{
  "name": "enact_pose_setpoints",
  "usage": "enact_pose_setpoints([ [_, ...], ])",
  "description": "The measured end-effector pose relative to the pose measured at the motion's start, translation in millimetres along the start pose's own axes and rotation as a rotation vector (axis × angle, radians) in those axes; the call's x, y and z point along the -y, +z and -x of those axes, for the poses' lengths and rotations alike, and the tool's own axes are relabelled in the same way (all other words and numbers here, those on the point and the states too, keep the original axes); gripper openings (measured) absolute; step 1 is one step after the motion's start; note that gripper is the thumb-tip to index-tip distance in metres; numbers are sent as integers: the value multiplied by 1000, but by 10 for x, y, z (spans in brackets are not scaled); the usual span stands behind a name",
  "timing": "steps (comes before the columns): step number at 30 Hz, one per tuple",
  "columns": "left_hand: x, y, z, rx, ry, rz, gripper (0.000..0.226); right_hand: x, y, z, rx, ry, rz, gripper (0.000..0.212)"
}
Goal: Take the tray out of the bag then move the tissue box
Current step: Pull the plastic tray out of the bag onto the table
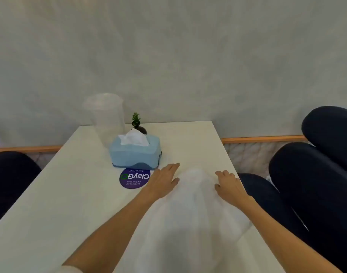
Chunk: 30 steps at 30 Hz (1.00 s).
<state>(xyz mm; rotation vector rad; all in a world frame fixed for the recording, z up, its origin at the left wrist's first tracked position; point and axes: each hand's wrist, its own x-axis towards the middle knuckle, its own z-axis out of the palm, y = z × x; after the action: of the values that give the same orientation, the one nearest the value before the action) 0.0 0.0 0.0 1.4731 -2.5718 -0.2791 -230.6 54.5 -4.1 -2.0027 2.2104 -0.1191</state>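
A white bag (190, 213) lies on the white table (70, 203) in front of me, bulging over something inside; no tray shows. My left hand (164, 181) rests flat against the bag's left side, fingers spread. On the bag's right side lies my right hand (228, 185), fingers loosely curled against the fabric. A light blue tissue box (136, 152) with a white tissue sticking out stands just beyond my left hand, apart from it.
A purple round sticker (134, 178) lies in front of the tissue box. Behind the box stand a clear plastic cup (107, 119) and a small dark vase with a green sprig (138, 125). Dark chairs (314, 174) flank the table; the wall is close behind.
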Motion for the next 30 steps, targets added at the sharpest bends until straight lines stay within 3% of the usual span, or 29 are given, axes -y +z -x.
enact_pose_setpoints([
  [6, 140, 218, 67, 118, -145, 10, 48, -74, 169, -55, 50, 112, -78, 30],
  [17, 326, 331, 78, 23, -272, -104, 29, 25, 83, -486, 62, 38, -171, 32],
  [30, 274, 280, 66, -34, -330, -93, 24, -228, 54, 85, -14, 81, -216, 40],
])
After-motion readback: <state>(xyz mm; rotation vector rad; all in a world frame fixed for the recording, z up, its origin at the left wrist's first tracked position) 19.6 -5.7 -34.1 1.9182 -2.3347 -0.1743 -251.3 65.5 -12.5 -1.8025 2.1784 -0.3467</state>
